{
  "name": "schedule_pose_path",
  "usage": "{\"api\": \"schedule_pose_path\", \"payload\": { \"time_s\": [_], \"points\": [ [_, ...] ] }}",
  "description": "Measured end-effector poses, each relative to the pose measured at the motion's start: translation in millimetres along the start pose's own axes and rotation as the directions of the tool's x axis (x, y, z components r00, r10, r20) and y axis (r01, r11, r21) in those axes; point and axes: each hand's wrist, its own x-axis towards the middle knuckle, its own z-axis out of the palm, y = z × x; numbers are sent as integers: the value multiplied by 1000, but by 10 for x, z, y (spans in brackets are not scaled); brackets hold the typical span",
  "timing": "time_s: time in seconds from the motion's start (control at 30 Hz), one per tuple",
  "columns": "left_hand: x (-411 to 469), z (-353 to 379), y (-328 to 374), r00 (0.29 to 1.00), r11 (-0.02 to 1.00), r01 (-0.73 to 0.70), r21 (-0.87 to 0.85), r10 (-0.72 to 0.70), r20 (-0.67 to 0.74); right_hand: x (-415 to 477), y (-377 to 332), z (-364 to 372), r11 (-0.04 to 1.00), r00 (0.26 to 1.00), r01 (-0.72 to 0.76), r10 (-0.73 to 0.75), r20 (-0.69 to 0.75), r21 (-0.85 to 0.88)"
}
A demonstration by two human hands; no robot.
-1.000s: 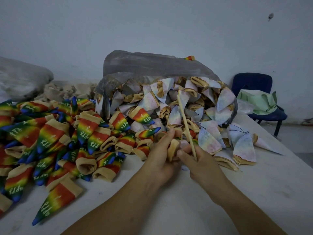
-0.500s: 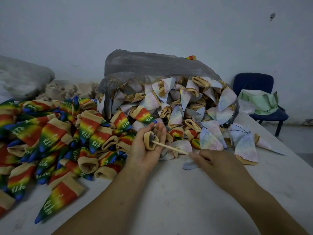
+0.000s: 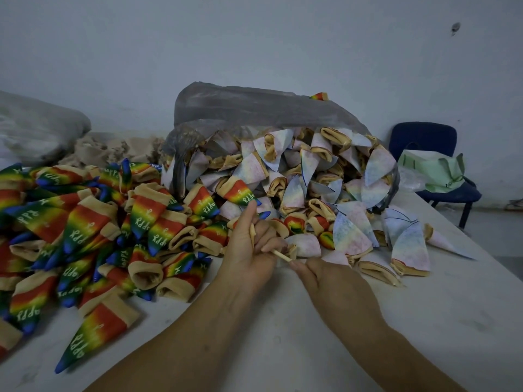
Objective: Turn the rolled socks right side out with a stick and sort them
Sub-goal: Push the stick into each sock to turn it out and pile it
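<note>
My left hand (image 3: 249, 244) grips a rolled sock (image 3: 252, 232) by its tan cuff, and a blue rainbow tip (image 3: 264, 215) pokes out past the fingers. My right hand (image 3: 325, 275) pinches a thin wooden stick (image 3: 281, 255) that runs into the sock, with only a short length showing between the hands. Pale inside-out socks (image 3: 311, 179) spill from a grey plastic bag (image 3: 254, 111) behind my hands. A heap of rainbow right-side-out socks (image 3: 85, 227) lies to the left.
The white table (image 3: 410, 321) runs off to the right, its edge near a blue chair (image 3: 430, 171) carrying a green bag (image 3: 433, 171). A second grey bag (image 3: 36, 131) and beige fabric (image 3: 113, 148) sit at the back left against the wall.
The stick was upright, then swung level and has gone deep into the sock. My hands have come closer together, and the sock's coloured tip has come out past my left fingers.
</note>
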Motion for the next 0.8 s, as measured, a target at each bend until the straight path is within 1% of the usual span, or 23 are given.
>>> {"api": "schedule_pose_path", "payload": {
  "time_s": [0.1, 0.17, 0.27, 0.33, 0.4, 0.5, 0.6, 0.7, 0.8],
  "points": [
    [2, 9, -15, 999, 997, -25, 76, 28, -34, 10, 6, 2, 999, 1000, -20, 19, 4, 45],
    [6, 0, -27, 997, 986, -44, 162, 54, -54, 14, 41, -12, 995, 999, -30, 31, -8, 92],
    [11, 10, -16, 993, 966, -56, 251, 80, -85, -4, 82, -19, 979, 1000, -27, 27, 2, 201],
    [10, 25, 26, 987, 972, -68, 226, 99, -129, -6, 109, -33, 976, 1000, -2, 1, 6, 217],
    [10, 30, 66, 983, 985, -84, 153, 107, -150, 6, 149, -42, 978, 1000, 19, -20, 6, 206],
    [1, 19, 58, 990, 990, -58, 125, 73, -120, 18, 193, -51, 980, 999, 40, -39, -10, 196],
    [-19, 22, -4, 995, 981, -54, 186, 69, -75, 13, 190, -57, 976, 997, 67, -58, -52, 209],
    [-21, 27, -27, 994, 972, -91, 219, 102, -41, 2, 129, -71, 954, 997, 68, -53, -58, 291],
    [-32, 45, -40, 990, 959, -128, 254, 137, -20, -10, 29, -77, 916, 1000, 22, -19, -13, 401]
  ]
}}
